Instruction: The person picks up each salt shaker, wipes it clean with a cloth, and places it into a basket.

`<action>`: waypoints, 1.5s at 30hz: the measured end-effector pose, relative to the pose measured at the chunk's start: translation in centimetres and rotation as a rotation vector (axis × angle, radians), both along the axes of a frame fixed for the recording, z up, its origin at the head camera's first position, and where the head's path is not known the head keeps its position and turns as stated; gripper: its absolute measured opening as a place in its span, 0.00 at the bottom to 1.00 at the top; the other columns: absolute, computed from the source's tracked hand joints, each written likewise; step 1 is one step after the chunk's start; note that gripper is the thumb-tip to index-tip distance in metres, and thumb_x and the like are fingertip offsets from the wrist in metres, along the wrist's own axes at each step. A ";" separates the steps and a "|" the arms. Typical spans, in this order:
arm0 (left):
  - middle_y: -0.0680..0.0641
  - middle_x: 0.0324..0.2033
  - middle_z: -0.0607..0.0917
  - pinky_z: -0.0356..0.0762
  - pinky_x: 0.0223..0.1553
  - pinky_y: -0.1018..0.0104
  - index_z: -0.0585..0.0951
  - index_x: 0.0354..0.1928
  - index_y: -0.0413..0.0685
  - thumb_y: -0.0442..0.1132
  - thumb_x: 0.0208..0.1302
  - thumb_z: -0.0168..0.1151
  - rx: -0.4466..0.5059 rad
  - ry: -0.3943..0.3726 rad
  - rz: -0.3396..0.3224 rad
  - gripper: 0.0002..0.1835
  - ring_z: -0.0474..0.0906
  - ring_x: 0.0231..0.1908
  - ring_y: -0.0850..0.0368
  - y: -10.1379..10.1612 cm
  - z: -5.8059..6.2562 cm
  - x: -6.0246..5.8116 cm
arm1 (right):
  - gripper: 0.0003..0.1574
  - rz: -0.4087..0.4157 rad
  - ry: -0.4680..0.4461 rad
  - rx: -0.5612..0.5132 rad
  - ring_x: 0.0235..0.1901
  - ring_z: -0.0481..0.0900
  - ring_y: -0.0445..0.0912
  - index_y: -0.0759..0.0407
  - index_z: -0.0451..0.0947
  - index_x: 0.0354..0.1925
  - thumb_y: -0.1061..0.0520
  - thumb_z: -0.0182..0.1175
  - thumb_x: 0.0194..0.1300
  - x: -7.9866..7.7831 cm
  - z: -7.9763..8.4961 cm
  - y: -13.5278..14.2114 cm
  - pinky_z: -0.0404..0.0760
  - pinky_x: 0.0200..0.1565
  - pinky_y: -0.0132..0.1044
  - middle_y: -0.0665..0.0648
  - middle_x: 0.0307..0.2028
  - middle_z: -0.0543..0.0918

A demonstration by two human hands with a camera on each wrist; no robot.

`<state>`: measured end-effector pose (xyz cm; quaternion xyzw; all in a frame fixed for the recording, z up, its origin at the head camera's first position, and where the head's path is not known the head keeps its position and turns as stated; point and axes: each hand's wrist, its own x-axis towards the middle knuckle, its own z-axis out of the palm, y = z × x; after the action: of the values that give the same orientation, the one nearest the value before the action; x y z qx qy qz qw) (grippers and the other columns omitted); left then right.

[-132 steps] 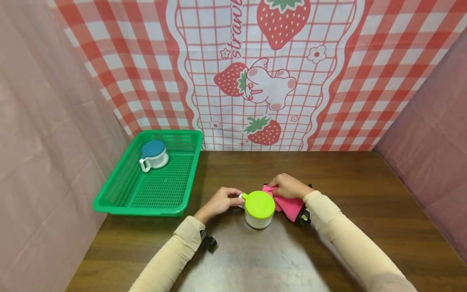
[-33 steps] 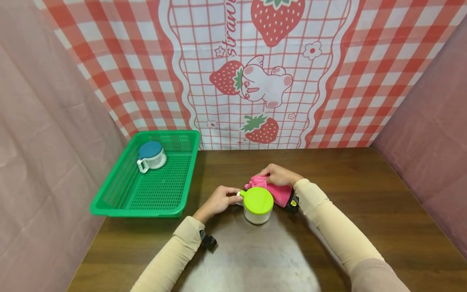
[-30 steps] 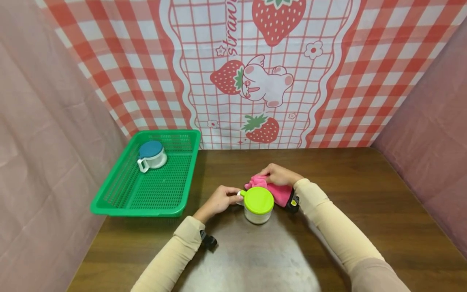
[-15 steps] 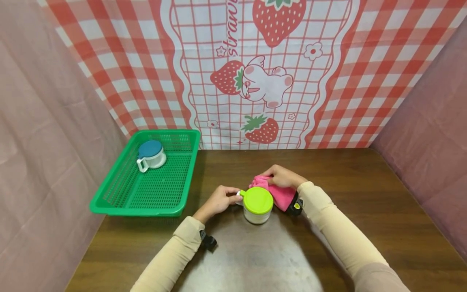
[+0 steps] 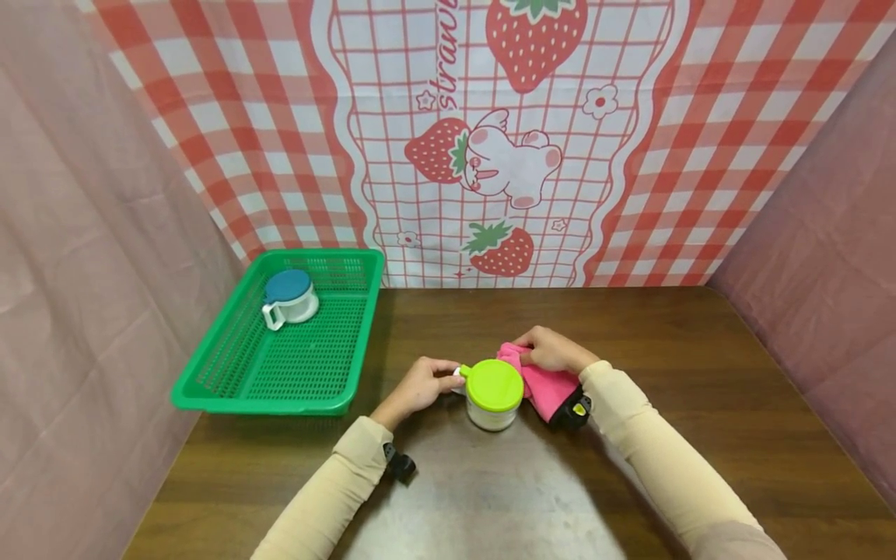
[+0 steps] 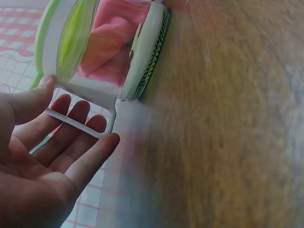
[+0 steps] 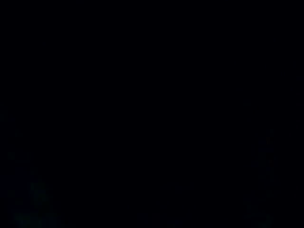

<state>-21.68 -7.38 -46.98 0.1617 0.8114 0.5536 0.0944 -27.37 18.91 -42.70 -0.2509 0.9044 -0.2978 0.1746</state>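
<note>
A clear seasoning jar [image 5: 493, 412] with a lime-green lid [image 5: 495, 385] stands upright in the middle of the table. With thumb and fingers my left hand [image 5: 418, 385] grips its white handle [image 6: 80, 124] from the left. My right hand [image 5: 549, 350] holds a bunched pink cloth [image 5: 549, 389] at the jar's far right side, its lower part hanging over the wrist camera. Through the jar's clear wall, pink cloth [image 6: 107, 47] shows in the left wrist view. The right wrist view is almost black.
At the left on the wooden table [image 5: 665, 342] stands a green basket [image 5: 262, 406]. Inside it, toward the back left, sits a similar jar [image 5: 297, 309] with a blue lid and white handle. A checked strawberry curtain [image 5: 518, 163] hangs behind the table.
Over the last second my right hand has slid the pink cloth from behind the jar to the right and nearer me. My left hand and the jar have stayed almost in place.
</note>
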 end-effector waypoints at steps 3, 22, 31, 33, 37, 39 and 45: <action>0.32 0.44 0.86 0.85 0.37 0.61 0.83 0.47 0.30 0.33 0.62 0.65 0.004 0.001 0.005 0.14 0.84 0.34 0.52 0.1 0.0 0.0 | 0.17 -0.007 -0.017 0.001 0.26 0.69 0.41 0.62 0.85 0.45 0.65 0.57 0.58 0.4 -0.4 0.4 0.68 0.28 0.29 0.55 0.32 0.83; 0.35 0.39 0.87 0.85 0.35 0.60 0.84 0.44 0.31 0.33 0.61 0.66 -0.019 -0.011 0.057 0.13 0.85 0.32 0.47 0.5 0.4 0.6 | 0.05 -0.256 0.062 -0.002 0.25 0.68 0.44 0.59 0.82 0.27 0.62 0.60 0.56 5.5 -1.4 1.2 0.65 0.28 0.33 0.52 0.19 0.74; 0.40 0.32 0.86 0.84 0.31 0.61 0.84 0.38 0.33 0.34 0.58 0.68 -0.036 -0.022 0.108 0.10 0.84 0.27 0.47 0.6 0.4 0.9 | 0.10 -0.316 0.065 -0.073 0.20 0.64 0.41 0.60 0.78 0.21 0.60 0.61 0.58 7.1 -1.9 1.6 0.63 0.23 0.31 0.47 0.15 0.67; 0.40 0.32 0.86 0.84 0.32 0.60 0.83 0.37 0.33 0.34 0.58 0.68 -0.037 -0.032 0.117 0.10 0.84 0.26 0.46 0.6 0.5 1.0 | 0.14 -0.342 0.056 -0.088 0.19 0.63 0.41 0.58 0.75 0.18 0.59 0.62 0.58 7.4 -2.0 1.5 0.62 0.23 0.31 0.46 0.14 0.64; 0.40 0.31 0.87 0.84 0.32 0.59 0.83 0.37 0.33 0.34 0.58 0.68 -0.046 -0.036 0.125 0.09 0.84 0.26 0.47 0.7 0.7 1.1 | 0.17 -0.394 0.040 -0.121 0.19 0.62 0.41 0.57 0.71 0.16 0.59 0.62 0.59 7.8 -2.1 1.4 0.62 0.23 0.31 0.46 0.13 0.61; 0.40 0.31 0.87 0.84 0.32 0.59 0.83 0.36 0.33 0.34 0.58 0.68 -0.046 -0.038 0.126 0.09 0.84 0.26 0.48 0.7 0.7 1.1 | 0.16 -0.416 0.027 -0.138 0.19 0.62 0.41 0.58 0.72 0.17 0.59 0.62 0.59 8.0 -2.2 1.3 0.62 0.23 0.31 0.46 0.14 0.61; 0.40 0.30 0.87 0.84 0.32 0.58 0.83 0.36 0.33 0.34 0.58 0.67 -0.043 -0.036 0.126 0.09 0.83 0.26 0.47 0.8 0.8 1.3 | 0.11 -0.451 0.002 -0.158 0.21 0.64 0.42 0.60 0.78 0.22 0.59 0.62 0.60 8.3 -2.2 1.2 0.63 0.23 0.31 0.47 0.14 0.63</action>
<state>-20.42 -6.59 -46.17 0.0984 0.8298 0.5438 0.0775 -19.07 20.14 -44.88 -0.0559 0.9116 -0.3987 0.0827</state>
